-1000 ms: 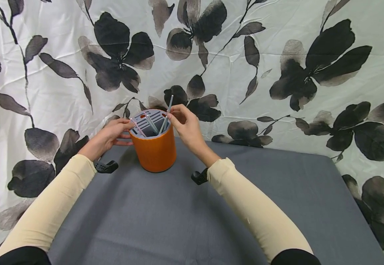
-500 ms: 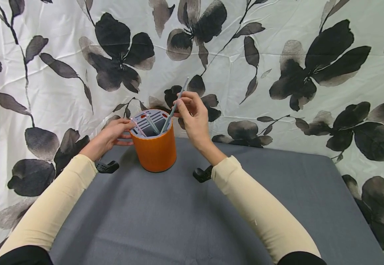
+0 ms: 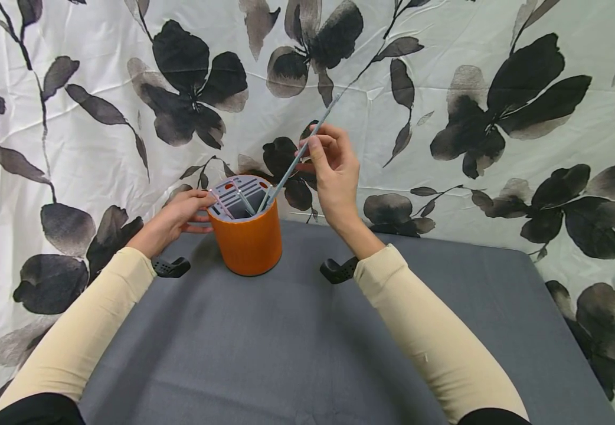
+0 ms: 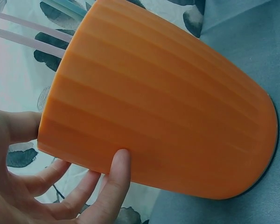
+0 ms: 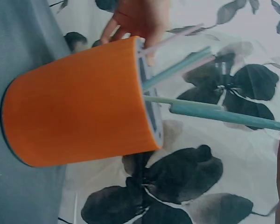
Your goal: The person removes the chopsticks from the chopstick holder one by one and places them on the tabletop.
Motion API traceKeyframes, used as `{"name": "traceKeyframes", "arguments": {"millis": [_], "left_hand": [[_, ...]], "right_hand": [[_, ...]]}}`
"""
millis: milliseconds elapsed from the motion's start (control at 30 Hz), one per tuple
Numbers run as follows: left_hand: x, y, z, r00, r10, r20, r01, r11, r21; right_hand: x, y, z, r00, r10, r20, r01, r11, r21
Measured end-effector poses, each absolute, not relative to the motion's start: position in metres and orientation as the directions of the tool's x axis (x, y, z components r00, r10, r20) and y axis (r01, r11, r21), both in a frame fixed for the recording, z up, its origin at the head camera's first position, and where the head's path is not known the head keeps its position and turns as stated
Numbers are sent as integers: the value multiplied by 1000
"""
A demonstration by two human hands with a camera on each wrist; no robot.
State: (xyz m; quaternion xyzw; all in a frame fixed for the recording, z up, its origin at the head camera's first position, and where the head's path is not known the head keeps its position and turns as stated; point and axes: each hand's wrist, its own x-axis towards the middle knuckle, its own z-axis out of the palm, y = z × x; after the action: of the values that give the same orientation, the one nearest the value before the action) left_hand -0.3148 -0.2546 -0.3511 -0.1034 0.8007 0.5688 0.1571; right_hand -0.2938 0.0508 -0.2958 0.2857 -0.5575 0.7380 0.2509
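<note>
An orange knife-block-like holder [image 3: 249,245] with a grey slotted top [image 3: 228,206] stands on the table. Several thin straws lean out of it, among them a pink straw [image 5: 175,39] and a teal straw [image 5: 177,68]. My right hand [image 3: 336,171], right of and above the holder, pinches a long blue-green straw [image 3: 313,133] between thumb and fingertips. That straw slants up to the right; its lower end shows just outside the slotted top in the right wrist view. My left hand [image 4: 60,186] touches the holder's left side and rim with outstretched fingers.
A grey cloth covers the table [image 3: 265,348], which meets a white curtain with dark flowers [image 3: 382,141] behind the holder. A black wrist-camera mount [image 3: 172,267] hangs below my left wrist, and another mount [image 3: 337,270] is below the right.
My right hand has moved up and to the right, drawing the blue-green straw up out of the holder and tilting it. My left hand and the holder have stayed put.
</note>
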Motion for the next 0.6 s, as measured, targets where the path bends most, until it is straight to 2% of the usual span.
{"name": "traceKeyframes", "arguments": {"millis": [167, 267, 400, 600], "left_hand": [[-314, -255, -351, -926, 10, -377, -354, 322, 878], [-314, -255, -350, -928, 8, -373, -350, 327, 878], [-315, -255, -350, -932, 12, -361, -337, 335, 880], [-314, -256, -351, -932, 22, -363, -337, 326, 883]], "right_hand": [[-294, 64, -297, -747, 65, 662, -659, -202, -724], [-294, 70, -306, -799, 69, 597, -599, -173, -782], [-297, 76, -328, -883, 60, 465, -468, -170, -867], [-301, 83, -365, -982, 15, 187, -186, -208, -960]]}}
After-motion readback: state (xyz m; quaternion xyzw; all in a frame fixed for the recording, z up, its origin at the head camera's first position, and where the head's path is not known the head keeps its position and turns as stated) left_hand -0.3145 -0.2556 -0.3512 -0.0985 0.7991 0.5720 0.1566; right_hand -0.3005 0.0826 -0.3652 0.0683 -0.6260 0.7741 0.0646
